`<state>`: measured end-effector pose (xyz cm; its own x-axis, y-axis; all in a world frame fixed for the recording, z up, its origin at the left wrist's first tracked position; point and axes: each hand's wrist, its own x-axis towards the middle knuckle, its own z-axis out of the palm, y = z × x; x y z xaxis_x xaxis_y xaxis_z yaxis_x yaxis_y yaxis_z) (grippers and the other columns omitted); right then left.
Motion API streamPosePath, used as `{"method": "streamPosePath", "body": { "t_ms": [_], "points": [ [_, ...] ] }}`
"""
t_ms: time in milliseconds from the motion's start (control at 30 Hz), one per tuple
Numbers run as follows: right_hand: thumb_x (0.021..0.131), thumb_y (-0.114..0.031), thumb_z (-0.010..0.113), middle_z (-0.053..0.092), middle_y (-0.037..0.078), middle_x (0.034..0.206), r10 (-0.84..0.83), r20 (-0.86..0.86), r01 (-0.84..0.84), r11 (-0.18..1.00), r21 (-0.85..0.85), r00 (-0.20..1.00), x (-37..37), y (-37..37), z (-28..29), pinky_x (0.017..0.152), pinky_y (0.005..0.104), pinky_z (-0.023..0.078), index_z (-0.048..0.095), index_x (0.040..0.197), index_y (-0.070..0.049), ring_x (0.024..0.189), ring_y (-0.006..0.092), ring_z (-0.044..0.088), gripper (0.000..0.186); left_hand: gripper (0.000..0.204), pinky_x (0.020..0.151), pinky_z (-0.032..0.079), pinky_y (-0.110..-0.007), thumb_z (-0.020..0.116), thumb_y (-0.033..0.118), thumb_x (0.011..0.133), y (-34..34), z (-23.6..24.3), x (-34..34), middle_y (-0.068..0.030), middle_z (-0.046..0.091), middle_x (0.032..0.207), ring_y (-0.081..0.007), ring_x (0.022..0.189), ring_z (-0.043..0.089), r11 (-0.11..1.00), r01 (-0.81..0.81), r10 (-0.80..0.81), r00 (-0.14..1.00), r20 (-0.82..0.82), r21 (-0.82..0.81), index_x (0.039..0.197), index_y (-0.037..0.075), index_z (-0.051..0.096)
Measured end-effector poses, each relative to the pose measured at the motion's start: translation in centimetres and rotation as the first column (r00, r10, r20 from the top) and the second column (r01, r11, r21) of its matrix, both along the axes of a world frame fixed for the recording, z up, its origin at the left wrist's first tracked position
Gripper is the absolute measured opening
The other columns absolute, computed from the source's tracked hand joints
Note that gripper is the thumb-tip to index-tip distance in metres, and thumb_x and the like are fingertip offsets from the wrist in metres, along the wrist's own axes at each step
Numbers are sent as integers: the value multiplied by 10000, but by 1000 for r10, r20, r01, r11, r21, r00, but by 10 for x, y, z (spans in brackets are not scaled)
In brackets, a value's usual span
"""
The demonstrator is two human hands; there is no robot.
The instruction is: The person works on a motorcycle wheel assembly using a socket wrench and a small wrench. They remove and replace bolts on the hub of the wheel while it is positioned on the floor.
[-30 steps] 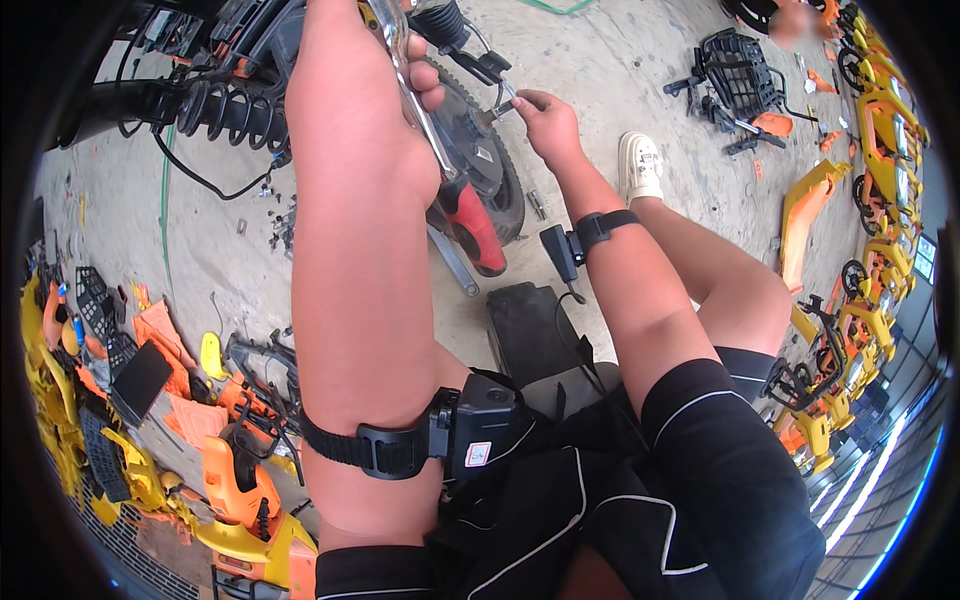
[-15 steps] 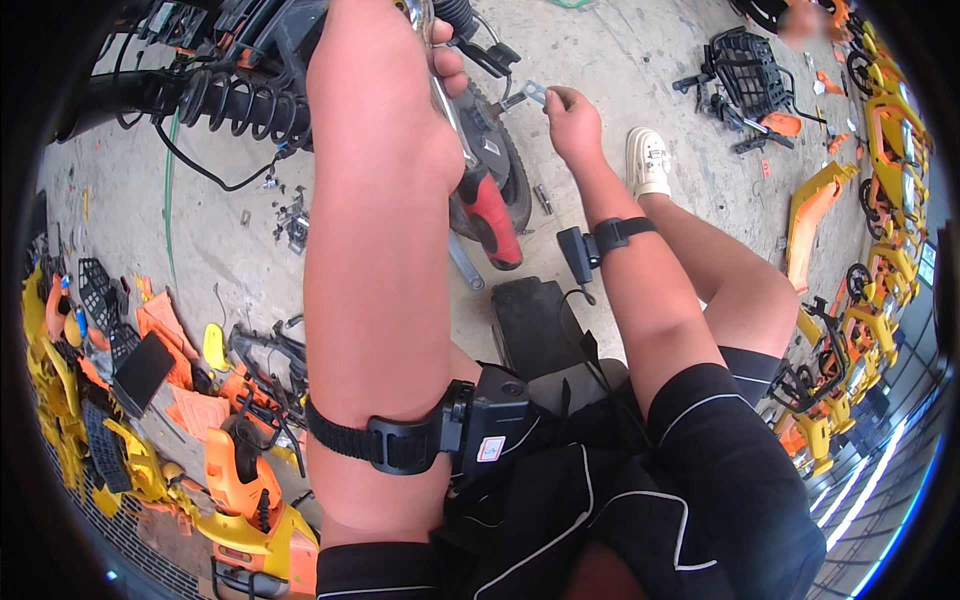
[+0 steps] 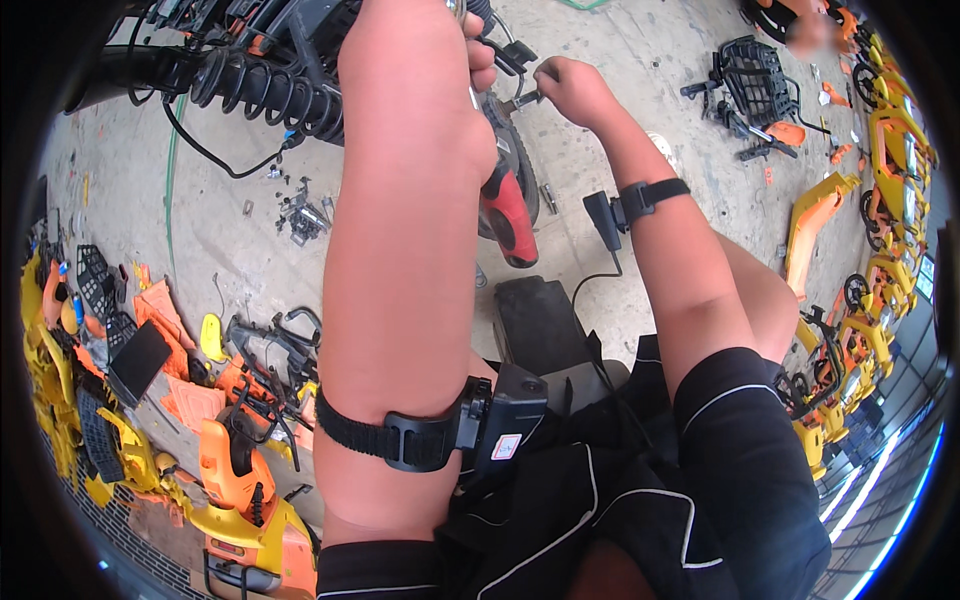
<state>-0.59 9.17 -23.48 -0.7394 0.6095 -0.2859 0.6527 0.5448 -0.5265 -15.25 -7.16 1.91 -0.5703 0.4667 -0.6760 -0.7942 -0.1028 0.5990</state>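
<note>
The left hand [image 3: 481, 62], mostly behind its own arm [image 3: 402, 250], curls round a red-handled tool [image 3: 513, 222] over a wheel [image 3: 526, 165]. The right hand [image 3: 580, 90] is beside a metal rod [image 3: 523, 99]; whether it pinches something small is hard to tell. A black basket [image 3: 752, 75] lies to the right.

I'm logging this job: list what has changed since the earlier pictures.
The right hand moved right and forward; the metal plate seen in its fingers no longer shows. The red-handled tool shifted slightly right, the left hand still gripping it.
</note>
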Motion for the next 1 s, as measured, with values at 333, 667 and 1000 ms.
{"method": "streamPosePath", "body": {
  "t_ms": [333,667,1000],
  "points": [
    [862,-264,722,596,14,700,-84,204,190,791,-582,975,-21,60,-21,508,256,434,715,857,-26,578,108,521,239,343,537,421,-291,542,419,1015,8,-3,-1,-3,550,665,-127,549,489,991,-28,28,1000,-2,-130,881,109,600],
    [945,-278,712,550,-55,638,-256,404,478,412,-776,878,-37,65,-41,442,191,343,693,829,-111,509,31,457,205,365,653,462,-324,598,413,971,6,-37,-1,-47,602,762,-144,654,544,983,9,-39,987,-158,-184,988,49,581],
    [967,-187,604,557,-16,640,-204,450,488,504,-713,869,-46,60,-45,430,201,360,617,764,-60,510,51,464,240,359,655,458,-328,567,414,986,22,-42,1,-38,595,761,-142,653,541,990,67,-84,986,-141,-125,984,56,584]
  ]
}}
